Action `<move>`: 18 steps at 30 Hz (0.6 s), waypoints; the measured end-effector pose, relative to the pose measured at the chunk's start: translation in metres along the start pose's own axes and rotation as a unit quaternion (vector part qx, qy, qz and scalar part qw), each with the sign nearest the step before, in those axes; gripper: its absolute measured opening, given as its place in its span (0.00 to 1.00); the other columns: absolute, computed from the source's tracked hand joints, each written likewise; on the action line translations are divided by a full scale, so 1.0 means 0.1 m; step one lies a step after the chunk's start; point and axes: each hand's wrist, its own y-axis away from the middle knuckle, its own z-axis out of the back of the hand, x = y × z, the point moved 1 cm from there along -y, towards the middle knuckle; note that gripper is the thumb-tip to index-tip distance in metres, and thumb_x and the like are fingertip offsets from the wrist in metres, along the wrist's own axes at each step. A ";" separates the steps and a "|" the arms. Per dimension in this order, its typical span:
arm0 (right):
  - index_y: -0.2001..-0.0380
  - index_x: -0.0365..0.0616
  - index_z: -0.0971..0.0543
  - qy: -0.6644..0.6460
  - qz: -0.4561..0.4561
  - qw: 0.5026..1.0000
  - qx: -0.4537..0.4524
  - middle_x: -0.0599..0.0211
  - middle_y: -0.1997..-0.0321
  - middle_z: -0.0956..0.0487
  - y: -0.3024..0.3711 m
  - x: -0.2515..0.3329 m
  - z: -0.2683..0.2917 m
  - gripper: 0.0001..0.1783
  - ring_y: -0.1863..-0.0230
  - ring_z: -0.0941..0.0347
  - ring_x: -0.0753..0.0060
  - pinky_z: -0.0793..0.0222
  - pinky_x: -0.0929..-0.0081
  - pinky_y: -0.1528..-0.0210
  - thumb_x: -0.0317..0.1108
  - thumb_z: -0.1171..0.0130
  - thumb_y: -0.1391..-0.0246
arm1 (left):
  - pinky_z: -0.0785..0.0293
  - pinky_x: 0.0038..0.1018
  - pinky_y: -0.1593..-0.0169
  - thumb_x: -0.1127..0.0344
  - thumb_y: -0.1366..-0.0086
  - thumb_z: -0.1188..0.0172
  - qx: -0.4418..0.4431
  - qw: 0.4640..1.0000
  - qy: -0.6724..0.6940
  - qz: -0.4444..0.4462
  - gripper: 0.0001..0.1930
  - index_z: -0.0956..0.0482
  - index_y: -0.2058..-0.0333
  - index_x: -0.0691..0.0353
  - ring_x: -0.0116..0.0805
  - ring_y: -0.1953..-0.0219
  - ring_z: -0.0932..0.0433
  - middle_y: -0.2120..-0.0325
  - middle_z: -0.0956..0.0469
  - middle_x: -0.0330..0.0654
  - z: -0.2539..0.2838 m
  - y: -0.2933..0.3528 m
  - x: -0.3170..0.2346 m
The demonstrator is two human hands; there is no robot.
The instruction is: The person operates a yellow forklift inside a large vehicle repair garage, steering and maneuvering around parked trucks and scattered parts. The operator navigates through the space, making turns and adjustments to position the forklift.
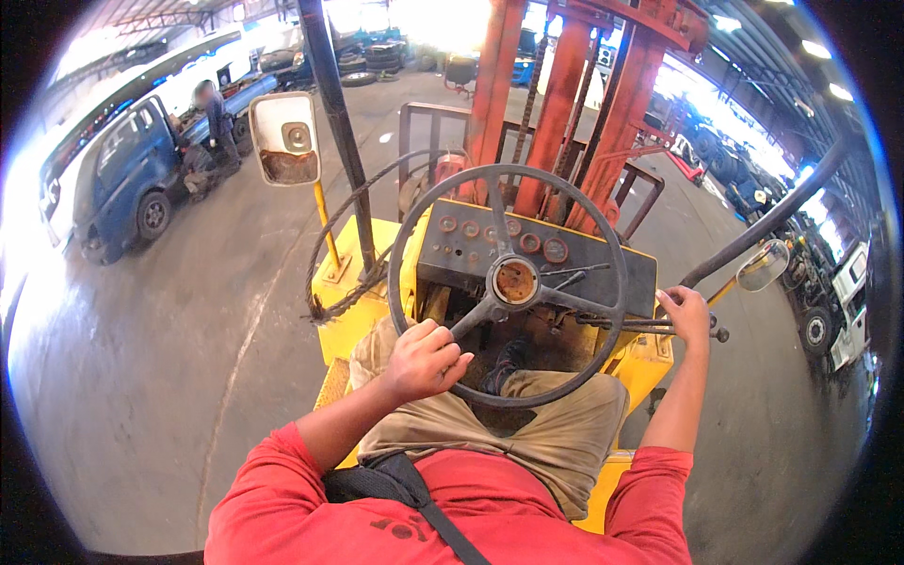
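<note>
The dark steering wheel point(621, 275) of a yellow forklift stands in front of me, with a worn, rusty-looking hub. My left hand point(428, 361) is closed round the wheel's lower left rim. To the right of the wheel, thin control levers point(603, 323) stick out sideways below the dashboard and end in dark knobs. My right hand point(686, 313) is curled over these levers beside the dashboard's right edge; its grip is partly hidden. Several round gauges sit on the black dashboard point(584, 278) behind the wheel.
Ahead rises the orange-red mast point(551, 113) with chains. A mirror point(285, 139) stands at left, another mirror point(763, 266) at right. A dark rope point(320, 254) hangs by the left post. Beyond are a blue vehicle point(127, 179), a standing person point(217, 118), one crouching, and vehicle parts point(815, 311).
</note>
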 end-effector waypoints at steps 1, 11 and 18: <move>0.60 0.41 0.11 -0.001 0.003 1.000 0.000 0.55 0.68 0.13 0.00 0.01 0.00 0.27 0.64 0.15 0.54 0.23 0.59 0.58 0.56 0.30 0.47 | 0.31 0.37 0.70 0.68 0.46 0.25 0.000 1.000 -0.002 -0.002 0.16 0.27 0.80 0.57 0.42 0.74 0.28 0.76 0.29 0.41 0.00 0.01 0.01; 0.60 0.41 0.11 -0.008 0.003 1.000 0.006 0.55 0.68 0.13 0.01 -0.06 0.02 0.27 0.64 0.15 0.56 0.23 0.60 0.58 0.56 0.30 0.46 | 0.29 0.39 0.68 0.64 0.42 0.27 -0.004 0.995 -0.093 0.030 0.15 0.26 0.81 0.57 0.44 0.73 0.28 0.77 0.29 0.41 0.07 -0.11 0.32; 0.60 0.42 0.11 -0.006 0.010 1.000 0.005 0.55 0.68 0.13 -0.09 -0.12 -0.06 0.27 0.64 0.15 0.54 0.23 0.60 0.57 0.57 0.31 0.47 | 0.26 0.43 0.63 0.62 0.37 0.31 -0.017 0.980 -0.171 0.099 0.16 0.25 0.79 0.60 0.48 0.67 0.25 0.75 0.28 0.44 0.05 -0.51 0.90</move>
